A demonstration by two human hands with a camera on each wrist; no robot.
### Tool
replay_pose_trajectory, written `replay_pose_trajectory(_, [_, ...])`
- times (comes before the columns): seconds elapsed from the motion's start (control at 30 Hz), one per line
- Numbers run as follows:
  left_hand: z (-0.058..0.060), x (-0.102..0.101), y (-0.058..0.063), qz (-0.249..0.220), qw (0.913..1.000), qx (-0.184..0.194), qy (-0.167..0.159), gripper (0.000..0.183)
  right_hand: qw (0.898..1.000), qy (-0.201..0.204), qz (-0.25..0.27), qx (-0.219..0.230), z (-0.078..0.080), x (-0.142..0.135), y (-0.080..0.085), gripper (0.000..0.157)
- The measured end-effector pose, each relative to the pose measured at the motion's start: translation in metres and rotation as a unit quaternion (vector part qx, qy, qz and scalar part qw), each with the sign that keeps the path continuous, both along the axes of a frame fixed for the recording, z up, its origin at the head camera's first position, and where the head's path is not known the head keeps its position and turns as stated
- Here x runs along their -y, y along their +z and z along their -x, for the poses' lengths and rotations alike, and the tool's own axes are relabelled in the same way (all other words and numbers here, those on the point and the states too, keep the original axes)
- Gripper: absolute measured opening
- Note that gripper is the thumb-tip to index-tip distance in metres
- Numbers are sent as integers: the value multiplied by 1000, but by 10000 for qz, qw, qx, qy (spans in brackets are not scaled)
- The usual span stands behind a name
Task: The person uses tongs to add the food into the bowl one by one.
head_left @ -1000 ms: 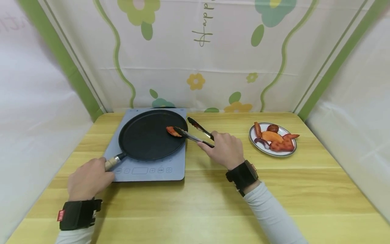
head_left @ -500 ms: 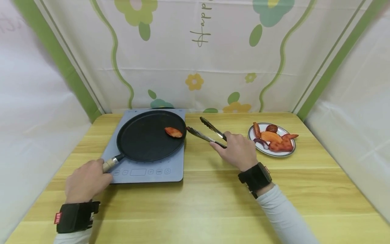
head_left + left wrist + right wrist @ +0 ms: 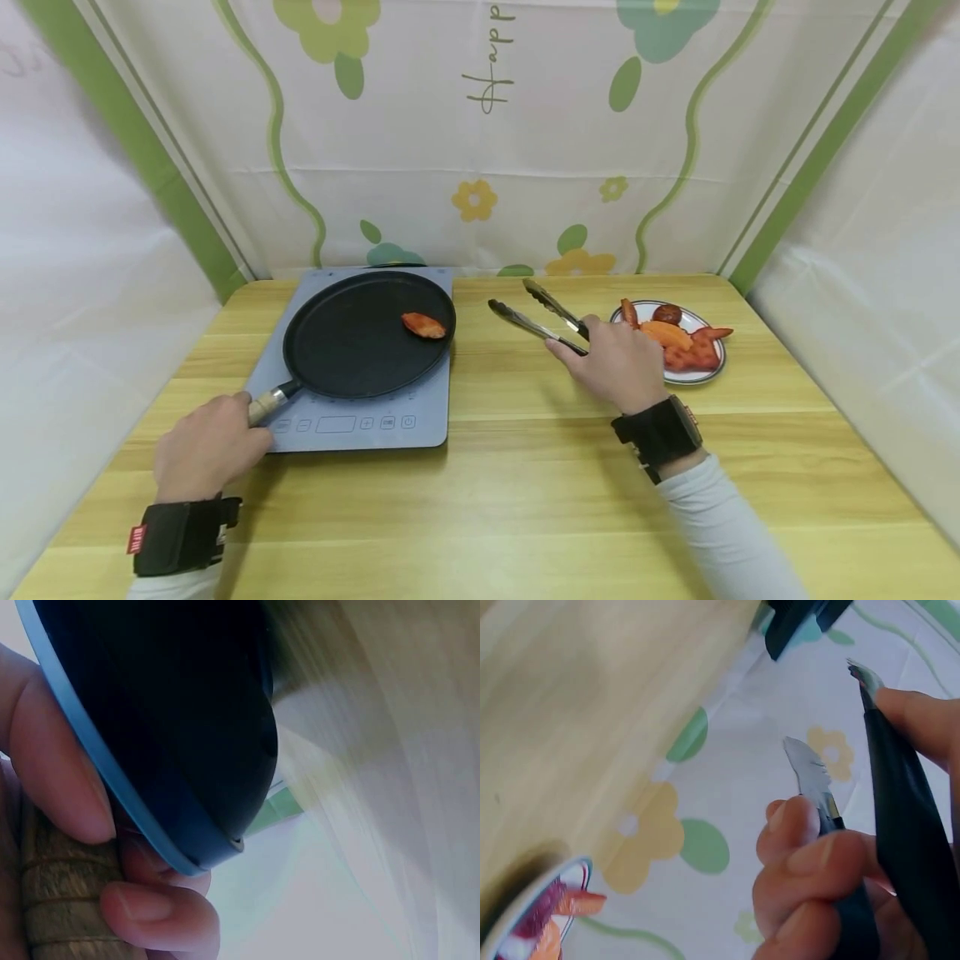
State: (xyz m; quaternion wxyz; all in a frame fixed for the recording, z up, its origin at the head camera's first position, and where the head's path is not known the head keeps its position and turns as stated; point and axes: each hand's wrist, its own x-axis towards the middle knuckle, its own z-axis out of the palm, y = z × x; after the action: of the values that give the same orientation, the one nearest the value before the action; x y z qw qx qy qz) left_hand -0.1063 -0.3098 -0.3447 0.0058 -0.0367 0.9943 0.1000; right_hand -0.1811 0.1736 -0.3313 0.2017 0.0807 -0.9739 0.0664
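My left hand (image 3: 213,446) grips the wooden handle (image 3: 71,900) of a flat black frying pan (image 3: 352,342). The pan sits on a grey induction cooktop (image 3: 420,417). A reddish-orange piece of food (image 3: 423,325) lies in the pan near its right rim. My right hand (image 3: 622,367) holds metal tongs with black grips (image 3: 525,322) above the table, right of the pan. The tongs are spread, with nothing between their tips. In the right wrist view my fingers wrap one arm of the tongs (image 3: 904,787), the thumb on the other.
Just right of my right hand stands a white oval plate (image 3: 693,381) with a chicken wing (image 3: 697,354), an orange slice-like piece (image 3: 666,335), a sausage (image 3: 628,312) and a round brown item (image 3: 667,313). My right hand partly hides the plate. A flowered cloth (image 3: 420,167) hangs behind the wooden table (image 3: 510,500).
The tongs let go of the reddish-orange piece, leaving it in the pan. My right hand carries the tongs rightward toward the plate. My left hand stays on the handle.
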Motion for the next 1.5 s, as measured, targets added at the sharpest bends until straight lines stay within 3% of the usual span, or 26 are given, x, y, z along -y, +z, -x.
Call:
replay_pose_trajectory(0.3, [1,-3,-1,14,10000,2,-28,11,9987,-273,-12,422,-3,-28,14,72])
replay_pose_trajectory(0.4, [2,-4,0,14,10000,30,-41,11,9974,-410,144,569,-4,-38,20,78])
replay_pose_trajectory(0.57, [3,-4,1,19,10000,58,-51,11,9938,-663,499,743,-5,-51,26,68])
replay_pose_trajectory(0.73, [3,-5,2,10,9999,99,-57,12,9920,-735,603,835,-5,-58,29,64])
replay_pose_trajectory(1.1, [1,-3,2,52,10000,60,-34,12,9875,-1043,664,977,-3,-69,35,70])
replay_pose_trajectory(1.5, [1,-1,4,56,9998,163,-24,12,9826,-1082,699,1339,2,-84,37,70])
